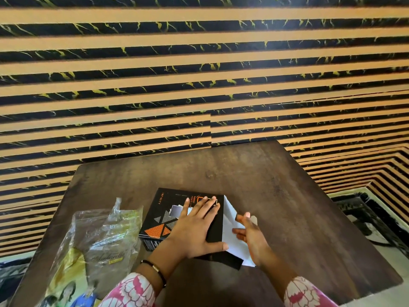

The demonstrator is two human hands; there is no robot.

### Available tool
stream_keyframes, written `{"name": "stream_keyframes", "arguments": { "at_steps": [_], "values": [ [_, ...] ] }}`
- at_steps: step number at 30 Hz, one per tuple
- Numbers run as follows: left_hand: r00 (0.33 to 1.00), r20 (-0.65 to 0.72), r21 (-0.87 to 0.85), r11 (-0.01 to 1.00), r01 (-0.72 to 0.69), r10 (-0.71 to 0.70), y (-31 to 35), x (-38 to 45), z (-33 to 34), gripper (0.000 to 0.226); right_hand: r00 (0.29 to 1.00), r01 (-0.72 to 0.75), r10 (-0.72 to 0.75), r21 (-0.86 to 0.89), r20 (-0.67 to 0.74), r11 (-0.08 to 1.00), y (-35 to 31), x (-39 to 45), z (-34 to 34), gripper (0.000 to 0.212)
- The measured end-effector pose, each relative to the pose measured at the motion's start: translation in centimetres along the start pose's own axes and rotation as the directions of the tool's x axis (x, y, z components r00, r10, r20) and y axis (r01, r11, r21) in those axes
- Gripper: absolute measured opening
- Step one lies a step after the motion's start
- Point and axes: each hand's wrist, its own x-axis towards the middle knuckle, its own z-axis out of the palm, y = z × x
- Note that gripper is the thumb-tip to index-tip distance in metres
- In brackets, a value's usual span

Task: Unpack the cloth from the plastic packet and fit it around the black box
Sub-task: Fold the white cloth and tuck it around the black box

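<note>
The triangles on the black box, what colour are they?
Orange and grey triangles, seen from the head camera.

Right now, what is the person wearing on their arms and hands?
Both hands are bare, with no gloves. The left hand has a thin black bracelet with a small metal piece at the wrist. The right hand shows no bracelet or ring. Both sleeves are white fabric with a bold pink floral print, ending on the forearms.

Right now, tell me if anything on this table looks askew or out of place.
The black box sits turned at an angle to the table edges. The white cloth covers only its right side, held by the right hand. The crumpled plastic packet lies on the left. No damage or spills.
</note>
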Motion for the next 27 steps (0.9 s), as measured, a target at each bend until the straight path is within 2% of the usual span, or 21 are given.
{"name": "stream_keyframes", "arguments": {
  "at_steps": [2,6,10,13,15,17,19,21,24,26,27],
  "values": [
    [0.999,0.05,0.017,1.0,-0.01,0.009,0.5,0.2,-0.2,0.103,0.998,0.028,-0.025,-0.058,0.054,0.998,0.4,-0.7,0.4,0.047],
    [0.991,0.082,0.032,0.993,-0.111,0.108,1.4,1.0,-0.6,0.114,0.977,0.188,-0.159,-0.215,0.143,0.958,0.3,-1.6,0.3,0.048],
    [0.987,0.048,0.066,0.985,-0.159,0.156,2.1,2.9,-0.9,0.097,0.969,0.198,-0.167,-0.167,0.181,0.966,0.4,-1.6,-0.2,0.046],
    [0.995,0.071,0.012,0.997,-0.07,0.069,2.5,3.5,-0.5,0.086,0.974,0.153,-0.138,-0.072,0.18,0.986,0.5,-1.3,-0.6,0.051],
    [0.998,0.055,-0.008,0.999,-0.037,0.038,2.4,3.5,0.0,0.083,0.983,0.146,-0.14,-0.052,0.117,0.988,0.6,-1.2,-0.7,0.042],
    [0.999,0.031,-0.009,0.999,-0.04,0.04,2.4,3.3,0.2,0.082,0.975,0.205,-0.218,-0.206,-0.041,0.957,1.1,-1.1,-0.8,0.026],
    [0.999,0.019,-0.012,0.999,-0.044,0.044,2.4,3.3,0.2,0.081,0.915,0.23,-0.328,-0.365,-0.234,0.902,1.7,-1.5,-1.0,0.027],
    [0.999,0.01,-0.017,0.999,-0.043,0.043,2.3,3.3,0.3,0.079,0.881,0.199,-0.322,-0.345,-0.348,0.917,1.6,-1.7,-1.6,0.031],
    [0.999,0.001,-0.037,0.998,-0.043,0.043,2.3,3.2,0.3,0.072,0.923,0.114,-0.181,-0.207,-0.34,0.972,1.3,-1.5,-2.2,0.028],
    [0.999,-0.009,-0.051,0.998,-0.041,0.041,2.3,3.1,0.4,0.069,0.932,0.13,-0.177,-0.164,-0.316,0.978,0.9,-1.8,-2.0,0.017],
    [0.999,-0.014,-0.059,0.998,-0.038,0.037,2.3,3.0,0.4,0.068,0.93,0.153,-0.202,-0.175,-0.307,0.973,0.6,-1.9,-1.8,0.022]
  ]
}}
